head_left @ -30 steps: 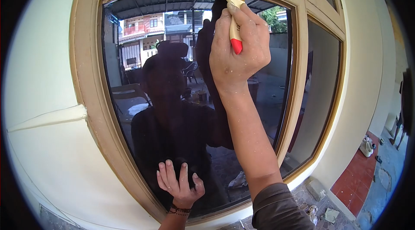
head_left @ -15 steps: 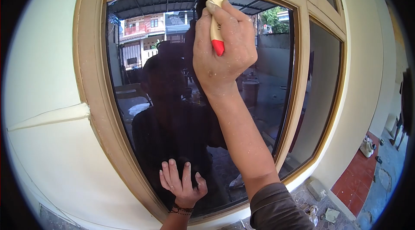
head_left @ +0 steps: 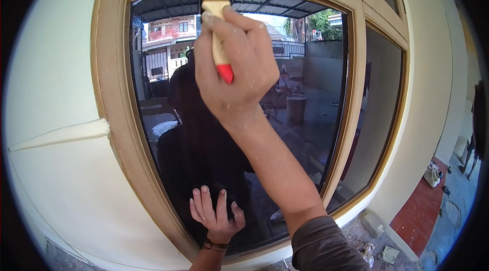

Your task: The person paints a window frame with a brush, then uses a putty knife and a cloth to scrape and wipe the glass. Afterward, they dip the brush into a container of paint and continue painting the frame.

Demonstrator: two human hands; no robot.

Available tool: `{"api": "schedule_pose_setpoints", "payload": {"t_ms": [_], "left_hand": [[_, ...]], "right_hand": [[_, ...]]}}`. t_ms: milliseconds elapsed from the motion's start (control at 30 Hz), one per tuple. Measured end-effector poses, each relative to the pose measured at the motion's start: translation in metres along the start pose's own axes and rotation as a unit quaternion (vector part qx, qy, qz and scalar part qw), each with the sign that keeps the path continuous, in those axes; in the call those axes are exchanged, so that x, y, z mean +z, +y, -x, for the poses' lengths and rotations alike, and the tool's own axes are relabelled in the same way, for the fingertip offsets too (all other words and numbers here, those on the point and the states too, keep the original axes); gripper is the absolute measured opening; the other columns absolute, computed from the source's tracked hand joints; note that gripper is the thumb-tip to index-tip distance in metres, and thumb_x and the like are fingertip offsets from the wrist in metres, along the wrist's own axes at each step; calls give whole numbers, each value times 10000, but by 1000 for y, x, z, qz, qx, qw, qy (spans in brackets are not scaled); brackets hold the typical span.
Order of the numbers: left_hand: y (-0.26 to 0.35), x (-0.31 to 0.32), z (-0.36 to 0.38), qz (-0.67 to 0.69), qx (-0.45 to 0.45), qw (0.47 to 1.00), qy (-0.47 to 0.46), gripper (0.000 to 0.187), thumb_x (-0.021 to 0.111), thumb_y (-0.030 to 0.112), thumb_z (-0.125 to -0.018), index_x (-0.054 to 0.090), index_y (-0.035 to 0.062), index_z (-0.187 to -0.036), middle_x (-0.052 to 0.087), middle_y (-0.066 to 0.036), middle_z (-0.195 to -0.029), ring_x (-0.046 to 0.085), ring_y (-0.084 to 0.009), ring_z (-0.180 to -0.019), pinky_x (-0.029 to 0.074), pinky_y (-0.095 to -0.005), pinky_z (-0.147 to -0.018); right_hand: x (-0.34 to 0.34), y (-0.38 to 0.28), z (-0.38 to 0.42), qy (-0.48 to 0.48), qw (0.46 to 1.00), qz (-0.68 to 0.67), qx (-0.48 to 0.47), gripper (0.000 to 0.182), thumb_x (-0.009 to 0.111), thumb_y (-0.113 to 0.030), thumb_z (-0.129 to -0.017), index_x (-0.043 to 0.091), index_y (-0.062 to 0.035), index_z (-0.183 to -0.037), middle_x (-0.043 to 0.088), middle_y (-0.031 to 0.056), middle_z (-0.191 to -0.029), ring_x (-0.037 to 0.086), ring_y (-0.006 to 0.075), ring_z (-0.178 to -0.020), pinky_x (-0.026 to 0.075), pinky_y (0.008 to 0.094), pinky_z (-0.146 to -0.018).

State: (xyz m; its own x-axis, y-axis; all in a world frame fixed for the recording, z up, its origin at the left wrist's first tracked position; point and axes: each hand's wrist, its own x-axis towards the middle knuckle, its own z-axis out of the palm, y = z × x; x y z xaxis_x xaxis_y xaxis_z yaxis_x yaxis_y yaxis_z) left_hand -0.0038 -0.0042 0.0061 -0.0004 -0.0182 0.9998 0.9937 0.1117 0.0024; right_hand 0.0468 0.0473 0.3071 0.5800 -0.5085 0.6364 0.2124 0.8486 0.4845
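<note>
A flat paintbrush (head_left: 215, 11) with a pale handle and a red tip is held in my right hand (head_left: 237, 62), bristles pointing up. Its bristles meet the top rail of the tan window frame (head_left: 114, 102), left of the middle. Low on the dark glass (head_left: 316, 133), my left hand (head_left: 218, 215) lies with its fingers spread, holding nothing, a dark bracelet at the wrist. The pane reflects a dark silhouette, a building and a roof.
Left of the frame is a pale wall (head_left: 56, 82) with a raised ledge (head_left: 61, 136). A narrower window (head_left: 379, 102) stands to the right. Shoes (head_left: 432, 174) rest by red tiles (head_left: 418, 210) at the lower right. A block (head_left: 372, 223) lies on the paving.
My right hand has moved left along the top rail with the brush, which now tilts slightly left. My left hand stays at the same place on the glass.
</note>
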Motion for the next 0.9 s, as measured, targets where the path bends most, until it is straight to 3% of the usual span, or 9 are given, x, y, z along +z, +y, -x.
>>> {"api": "schedule_pose_setpoints", "payload": {"t_ms": [100, 300, 367, 567, 900], "left_hand": [[0, -2, -1, 0, -1, 1000, 0, 383, 549, 247, -801, 677, -7, -1058, 496, -282, -1359, 418, -416, -1323, 242, -515, -1112], [0, -4, -2, 12, 6, 1000, -6, 394, 541, 240, -813, 651, -20, -1087, 481, -291, -1364, 403, -433, -1328, 241, -527, -1111], [-2, -6, -3, 4, 8, 1000, -11, 409, 533, 233, -830, 621, -36, -1125, 460, -302, -1375, 385, -450, -1335, 240, -539, -1111], [-3, -6, 0, 25, 4, 1000, -8, 392, 549, 255, -813, 650, -2, -1091, 489, -284, -1356, 409, -437, -1320, 255, -527, -1101], [-5, -5, 2, 53, -10, 998, -11, 368, 580, 241, -767, 698, 42, -1054, 515, -251, -1348, 429, -389, -1320, 235, -491, -1118]], "right_hand": [[-19, -15, 3, -19, 1000, -19, 6, 234, 741, 63, -705, 700, 0, -927, 672, 197, -919, 664, 261, -745, 525, 295, -661], [-74, 11, -8, -37, 985, 169, 18, 194, 723, 56, -772, 699, 17, -960, 683, 179, -958, 666, 239, -819, 529, 313, -741], [-76, 23, -15, -22, 982, 189, 2, 205, 717, 60, -732, 698, 5, -929, 683, 189, -911, 657, 287, -810, 532, 338, -712], [-55, 25, -16, 9, 987, 156, 40, 191, 704, 73, -762, 702, 13, -944, 681, 170, -958, 661, 249, -839, 533, 331, -742], [-27, -10, -4, -25, 989, 138, 46, 214, 701, 81, -763, 702, 13, -966, 670, 193, -972, 656, 242, -845, 534, 318, -723]]}}
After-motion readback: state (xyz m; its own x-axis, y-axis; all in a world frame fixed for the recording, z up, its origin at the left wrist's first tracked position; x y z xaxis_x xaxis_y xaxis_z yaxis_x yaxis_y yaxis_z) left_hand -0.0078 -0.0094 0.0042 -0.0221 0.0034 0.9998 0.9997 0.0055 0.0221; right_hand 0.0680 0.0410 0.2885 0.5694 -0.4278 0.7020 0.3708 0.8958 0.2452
